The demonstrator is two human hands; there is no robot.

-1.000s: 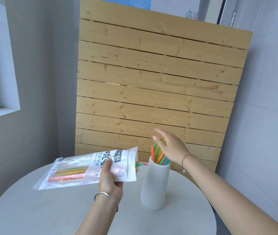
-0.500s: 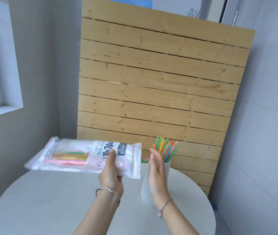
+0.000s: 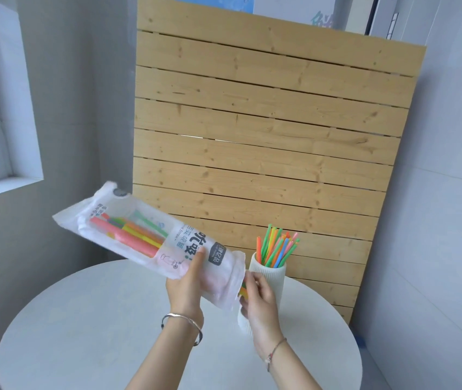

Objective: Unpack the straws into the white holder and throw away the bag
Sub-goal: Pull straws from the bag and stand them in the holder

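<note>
My left hand (image 3: pixel 187 285) grips a translucent plastic bag (image 3: pixel 151 237) near its open lower end. The bag tilts, closed end raised to the upper left. Several coloured straws (image 3: pixel 128 235) lie inside its upper part. My right hand (image 3: pixel 258 302) is at the bag's mouth, fingers pinched on straw ends (image 3: pixel 243 289) that poke out there. Behind my right hand stands the ribbed white holder (image 3: pixel 270 277), partly hidden by it. Several straws (image 3: pixel 276 249) stand upright in the holder.
A round white table (image 3: pixel 83 333) carries the holder. A tall wooden slat panel (image 3: pixel 266 136) leans against the wall behind it. A window sill (image 3: pixel 1 187) is at the left. No bin is in view.
The bag's closed end has swung upward, tilting its mouth down toward the holder. My right hand has moved from in front of the holder to the bag's mouth and closed on straw ends.
</note>
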